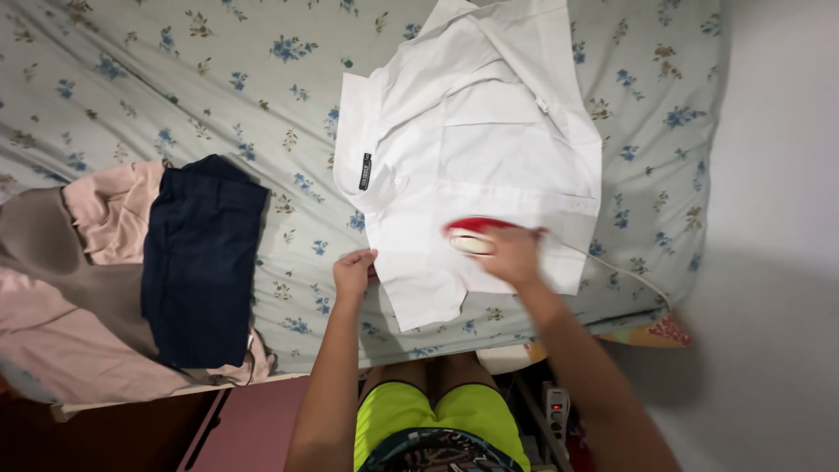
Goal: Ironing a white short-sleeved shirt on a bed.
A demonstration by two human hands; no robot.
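White shirt point(489, 149) lay spread on the flowered bedsheet point(175, 79), its long axis running from the near edge of the bed up to the far edge, the collar end nearer the person. Their left hand point(353, 271) pinched the shirt's near edge, while the right hand point(511, 255) was closed around a red iron point(472, 232) resting on the cloth. Folded navy shorts point(203, 262) lay well apart to the left, on pink and brown clothes point(79, 297).
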